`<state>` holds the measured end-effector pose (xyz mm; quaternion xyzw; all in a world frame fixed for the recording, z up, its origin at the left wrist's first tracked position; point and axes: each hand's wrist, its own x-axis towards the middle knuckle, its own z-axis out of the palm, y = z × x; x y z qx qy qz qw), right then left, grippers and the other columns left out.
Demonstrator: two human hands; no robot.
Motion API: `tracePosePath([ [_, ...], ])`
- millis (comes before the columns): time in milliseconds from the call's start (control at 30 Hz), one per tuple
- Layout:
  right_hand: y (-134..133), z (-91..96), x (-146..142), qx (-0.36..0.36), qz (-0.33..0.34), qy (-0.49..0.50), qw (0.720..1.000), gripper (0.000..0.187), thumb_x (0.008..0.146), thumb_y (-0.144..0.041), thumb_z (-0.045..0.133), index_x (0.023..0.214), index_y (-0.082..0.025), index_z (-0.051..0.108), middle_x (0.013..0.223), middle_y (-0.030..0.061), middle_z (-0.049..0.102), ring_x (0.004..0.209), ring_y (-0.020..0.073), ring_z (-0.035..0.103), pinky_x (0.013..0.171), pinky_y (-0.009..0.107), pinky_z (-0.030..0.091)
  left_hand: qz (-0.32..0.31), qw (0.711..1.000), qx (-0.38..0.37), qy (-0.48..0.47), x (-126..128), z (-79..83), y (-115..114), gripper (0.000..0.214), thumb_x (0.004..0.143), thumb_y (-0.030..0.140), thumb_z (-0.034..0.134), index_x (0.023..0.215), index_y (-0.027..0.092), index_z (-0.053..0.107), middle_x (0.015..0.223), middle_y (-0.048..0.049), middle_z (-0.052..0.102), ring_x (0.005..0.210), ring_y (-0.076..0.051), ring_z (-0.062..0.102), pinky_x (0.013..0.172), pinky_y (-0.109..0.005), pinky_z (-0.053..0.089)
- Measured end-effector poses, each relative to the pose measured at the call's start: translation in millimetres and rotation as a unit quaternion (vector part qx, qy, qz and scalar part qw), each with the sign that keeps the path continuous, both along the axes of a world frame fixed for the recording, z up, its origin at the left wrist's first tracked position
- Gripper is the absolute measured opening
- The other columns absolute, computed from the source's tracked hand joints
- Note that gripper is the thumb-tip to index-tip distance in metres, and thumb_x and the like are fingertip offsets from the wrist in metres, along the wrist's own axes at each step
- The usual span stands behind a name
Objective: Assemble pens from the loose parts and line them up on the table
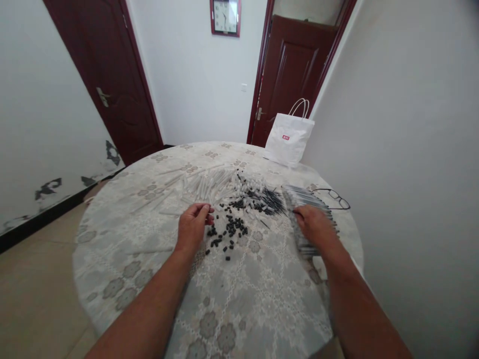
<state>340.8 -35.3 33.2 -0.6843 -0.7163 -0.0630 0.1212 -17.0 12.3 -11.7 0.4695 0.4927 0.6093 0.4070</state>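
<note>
My left hand point(192, 227) pinches shut by black caps point(229, 230), right hand point(315, 224) flat on pens point(305, 197); floral tablecloth point(243, 299), white walls point(404, 149)

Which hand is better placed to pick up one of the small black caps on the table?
Probably the left hand: its fingertips sit right beside the scattered black caps. The right hand rests farther away, on the pile of dark sticks.

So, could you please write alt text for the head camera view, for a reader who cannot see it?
A person's left hand curls beside scattered small black pieces and white tubes, while the right hand rests on thin dark rods on a round table. Glasses and a white paper bag sit beyond.
</note>
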Motion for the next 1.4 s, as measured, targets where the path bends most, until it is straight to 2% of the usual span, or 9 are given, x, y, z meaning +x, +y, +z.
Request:
tracePosePath([
  [167,17.0,12.2,-80.7,-0.131,0.107,-0.004,0.986,0.026,0.094,-0.025,0.053,0.113,-0.021,0.07,0.112,0.009,0.071,0.105,0.0207,0.063,0.088,0.026,0.041,0.006,1.0,-0.004,0.003,-0.9,-0.3,-1.0,0.032,0.082,0.044,0.064,0.092,0.015,0.068,0.087,-0.0088,0.071,0.062,-0.014,0.062,0.052,-0.026,0.054],
  [300,23.3,3.5,-143.5,-0.119,0.194,-0.008,0.974,0.025,0.097,-0.027,0.051,0.113,-0.021,0.069,0.109,0.0087,0.07,0.104,0.0196,0.062,0.089,0.026,0.04,0.042,0.999,0.016,0.008,-6.3,7.4,-2.0,0.029,0.083,0.043,0.061,0.093,0.016,0.068,0.088,-0.0083,0.072,0.062,-0.014,0.061,0.051,-0.024,0.052],
  [467,13.1,-22.4,-195.5,-0.068,0.25,0.013,0.966,0.023,0.099,-0.027,0.047,0.109,-0.021,0.067,0.106,0.0076,0.066,0.105,0.0192,0.056,0.09,0.026,0.039,0.1,0.994,0.03,0.006,-36.0,33.5,-6.5,0.026,0.086,0.038,0.057,0.098,0.017,0.067,0.092,-0.0087,0.072,0.067,-0.015,0.063,0.053,-0.025,0.051],
  [567,7.8,-35.3,-202.3,-0.076,0.258,0.003,0.963,0.021,0.099,-0.025,0.047,0.101,-0.021,0.067,0.103,0.0071,0.065,0.103,0.0196,0.055,0.087,0.026,0.039,0.048,0.99,-0.005,0.131,-65.6,50.0,-22.8,0.023,0.086,0.031,0.054,0.1,0.019,0.068,0.092,-0.0078,0.073,0.068,-0.017,0.065,0.058,-0.027,0.051],
  [667,6.4,-40.7,-196.7,-0.085,0.269,-0.001,0.959,0.022,0.099,-0.025,0.046,0.1,-0.021,0.068,0.1,0.0074,0.064,0.102,0.02,0.055,0.088,0.027,0.04,0.005,0.941,0.007,0.339,-99.0,53.7,-50.0,0.024,0.087,0.022,0.051,0.101,0.022,0.07,0.099,-0.0063,0.074,0.086,-0.019,0.067,0.079,-0.033,0.051],
  [833,3.6,-39.5,-187.6,-0.078,0.288,0.01,0.954,0.02,0.097,-0.025,0.048,0.101,-0.02,0.068,0.102,0.0094,0.063,0.101,0.0217,0.055,0.089,0.029,0.04,-0.015,0.836,-0.011,0.549,-145.2,27.9,-88.5,0.035,0.083,0.016,0.055,0.114,0.023,0.069,0.112,-0.0102,0.069,0.106,-0.027,0.06,0.093,-0.039,0.044],
  [1033,1.1,-37.7,-188.6,-0.098,0.292,0.005,0.951,0.023,0.098,-0.025,0.047,0.106,-0.022,0.068,0.105,0.0079,0.063,0.103,0.0206,0.056,0.089,0.028,0.04,-0.008,0.784,-0.045,0.62,-159.6,9.3,-90.1,0.02,0.08,0.017,0.057,0.089,0.024,0.074,0.092,-0.0134,0.068,0.091,-0.03,0.057,0.081,-0.039,0.039],
  [1200,7.7,-29.5,-174.2,-0.125,0.254,-0.001,0.959,0.024,0.096,-0.027,0.049,0.109,-0.021,0.068,0.106,0.0076,0.064,0.1,0.0193,0.059,0.085,0.026,0.041,-0.039,0.821,-0.026,0.569,-146.7,13.3,-89.2,0.011,0.081,0.021,0.059,0.082,0.023,0.069,0.086,-0.0115,0.067,0.087,-0.029,0.057,0.079,-0.038,0.037],
  [1400,0.7,-17.7,-166.6,-0.167,0.326,0.051,0.929,0.023,0.092,-0.029,0.056,0.109,-0.02,0.068,0.102,0.0064,0.067,0.094,0.018,0.061,0.083,0.026,0.04,-0.136,0.96,-0.036,0.244,-105.9,29.7,-89.7,0.019,0.084,0.03,0.059,0.102,0.027,0.064,0.073,-0.0012,0.064,0.065,-0.018,0.056,0.063,-0.029,0.04],
])
